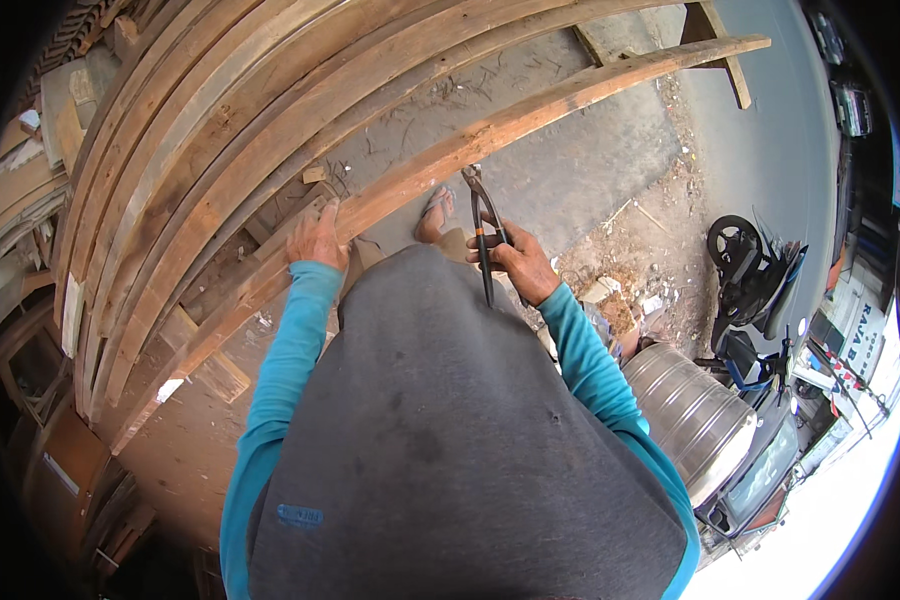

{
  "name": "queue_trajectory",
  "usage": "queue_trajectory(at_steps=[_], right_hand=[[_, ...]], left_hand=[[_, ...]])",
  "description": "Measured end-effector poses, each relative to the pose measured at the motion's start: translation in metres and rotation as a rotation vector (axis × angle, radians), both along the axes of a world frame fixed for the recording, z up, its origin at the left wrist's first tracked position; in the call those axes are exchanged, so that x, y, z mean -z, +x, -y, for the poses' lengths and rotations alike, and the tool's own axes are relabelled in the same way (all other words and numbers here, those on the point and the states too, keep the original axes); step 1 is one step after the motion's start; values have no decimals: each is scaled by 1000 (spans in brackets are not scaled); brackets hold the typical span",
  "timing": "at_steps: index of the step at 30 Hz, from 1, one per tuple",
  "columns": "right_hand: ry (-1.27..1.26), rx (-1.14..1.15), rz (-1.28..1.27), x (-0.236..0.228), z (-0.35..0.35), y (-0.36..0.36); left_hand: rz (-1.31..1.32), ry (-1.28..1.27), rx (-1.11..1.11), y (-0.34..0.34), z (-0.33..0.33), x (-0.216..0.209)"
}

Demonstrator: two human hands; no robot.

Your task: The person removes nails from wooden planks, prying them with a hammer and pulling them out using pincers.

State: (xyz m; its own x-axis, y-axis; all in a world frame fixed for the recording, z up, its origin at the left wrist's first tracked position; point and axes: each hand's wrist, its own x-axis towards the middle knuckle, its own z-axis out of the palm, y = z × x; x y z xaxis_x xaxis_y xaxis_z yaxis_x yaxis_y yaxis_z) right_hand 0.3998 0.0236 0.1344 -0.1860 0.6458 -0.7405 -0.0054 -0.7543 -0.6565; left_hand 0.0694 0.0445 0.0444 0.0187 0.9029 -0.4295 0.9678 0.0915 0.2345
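- The wooden beam (420,176) is set slantwise in front of the person, from lower left to upper right; its far end is met by a short wooden support (738,85).
- The beam can be judged heavy, stiff and rough, so it would best be lifted from two well-spaced points, with splinters watched for.
- The left hand (317,238) is laid over the beam, fingers mostly extended and not wrapped around it.
- The pincers (480,235) are held by their handles in the closed right hand (525,262), head upward beside the beam's near edge; they should handle as rigid, compact and fairly light, best gripped low on the handles.
- Beyond the beam, long planks (228,120) are ranged side by side.
- At right, a ribbed metal drum (690,420) is seen; whether anything is contained inside cannot be told.
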Motion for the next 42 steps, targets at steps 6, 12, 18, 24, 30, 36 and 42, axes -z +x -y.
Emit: queue_trajectory(at_steps=[6, 12, 18, 24, 30, 36, 42], right_hand=[[-167, 68, -213, -4, -19, 4], [-332, 43, -358, -16, -38, 16], [-410, 215, -576, 2, -26, 23], [-312, 325, -330, -5, -7, -40], [352, 12, 360, 116, 42, -58], [49, 168, 81, 45, 30, -40], [-42, 68, 22, 4, 24, -46]], left_hand=[[-63, 109, -4, 11, 11, -12], [-62, 173, -11, 13, 20, -7], [-87, 213, -7, 12, 24, 2], [-62, 137, -3, 10, 12, -6], [131, -239, 5, -21, -40, -5], [202, -173, 54, -47, -31, -4], [-1, -220, 31, -109, 7, -56]])
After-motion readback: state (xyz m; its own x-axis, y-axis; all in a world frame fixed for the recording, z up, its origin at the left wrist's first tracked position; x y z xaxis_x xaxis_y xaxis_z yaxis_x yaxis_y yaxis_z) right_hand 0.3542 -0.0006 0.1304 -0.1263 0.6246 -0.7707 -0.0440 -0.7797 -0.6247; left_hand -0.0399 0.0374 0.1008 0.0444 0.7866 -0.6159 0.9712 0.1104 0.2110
